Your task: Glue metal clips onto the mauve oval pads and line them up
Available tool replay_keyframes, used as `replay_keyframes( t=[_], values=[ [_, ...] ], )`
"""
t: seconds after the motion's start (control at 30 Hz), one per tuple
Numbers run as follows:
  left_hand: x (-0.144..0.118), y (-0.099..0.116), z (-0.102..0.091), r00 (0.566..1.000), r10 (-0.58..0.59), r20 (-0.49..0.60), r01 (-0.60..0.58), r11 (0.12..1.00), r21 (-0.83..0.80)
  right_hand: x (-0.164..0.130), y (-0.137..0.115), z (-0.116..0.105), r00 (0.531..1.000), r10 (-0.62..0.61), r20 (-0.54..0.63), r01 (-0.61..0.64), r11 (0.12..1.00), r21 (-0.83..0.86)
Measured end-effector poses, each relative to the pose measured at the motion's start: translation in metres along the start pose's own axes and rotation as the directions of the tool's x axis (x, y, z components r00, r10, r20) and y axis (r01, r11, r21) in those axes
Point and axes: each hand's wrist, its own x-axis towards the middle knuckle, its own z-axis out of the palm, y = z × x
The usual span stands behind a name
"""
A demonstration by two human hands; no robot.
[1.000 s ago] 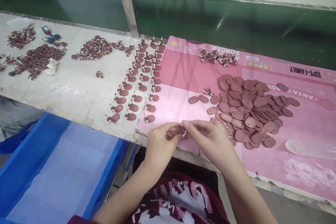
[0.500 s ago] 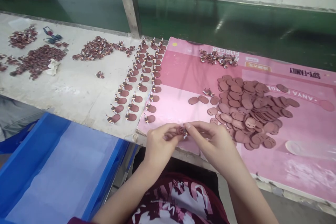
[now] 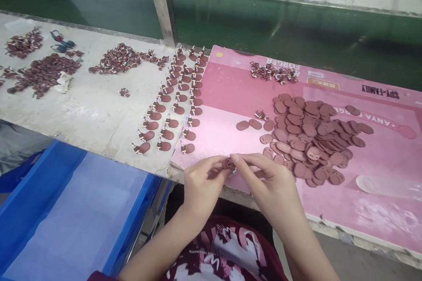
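Over the front edge of the pink printed board (image 3: 227, 127), both of my hands meet at one small brown-and-white figurine (image 3: 230, 165). My left hand (image 3: 205, 180) pinches it from the left, and my right hand (image 3: 268, 178) closes on it from the right with thumb and fingers. Most of the piece is hidden by my fingers, so I cannot tell whether a base is joined to it. Right of my hands lies a heap of oval brown bases (image 3: 306, 136). To the left, figurines on oval bases (image 3: 166, 131) stand in slanting rows.
Loose figurine parts lie in heaps (image 3: 118, 58) on the white table and in a small pile (image 3: 274, 72) on the board. A blue bin (image 3: 62, 158) sits below the table at left. A metal post (image 3: 161, 6) rises behind, before a green strip (image 3: 296, 30).
Both hands stay together at the figurine, with only slight shifts of the fingers. The whole view has moved a little.
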Motion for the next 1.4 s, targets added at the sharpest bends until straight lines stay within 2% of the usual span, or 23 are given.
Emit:
replay_keyframes(
  t=[0.23,0.43,0.67,0.87,1.03,1.27,1.4],
  values=[
    [-0.003,0.005,0.000,0.995,0.099,-0.022,-0.096,0.989,0.110,-0.005,-0.003,0.005,0.974,-0.196,-0.111,0.182,0.975,-0.126],
    [-0.005,0.007,-0.001,0.991,0.133,-0.026,-0.128,0.984,0.125,-0.007,-0.001,0.006,0.963,-0.245,-0.112,0.228,0.963,-0.146],
    [-0.006,0.008,0.001,0.995,0.093,-0.025,-0.091,0.994,0.066,-0.007,0.000,0.006,0.965,-0.235,-0.116,0.220,0.966,-0.134],
    [-0.003,0.009,0.007,0.999,-0.046,0.008,0.046,0.997,-0.055,-0.006,0.005,0.004,0.962,-0.217,-0.167,0.199,0.973,-0.117],
    [-0.001,0.010,0.010,0.996,-0.080,0.031,0.083,0.990,-0.115,-0.005,0.008,0.000,0.963,-0.193,-0.189,0.176,0.979,-0.102],
    [-0.002,0.018,0.010,0.987,-0.139,0.075,0.151,0.968,-0.200,-0.007,0.005,-0.001,0.911,-0.343,-0.231,0.320,0.938,-0.130],
    [-0.002,0.027,0.010,0.983,-0.164,0.086,0.179,0.960,-0.216,-0.010,0.006,-0.002,0.903,-0.334,-0.268,0.316,0.942,-0.110]
  ],
)
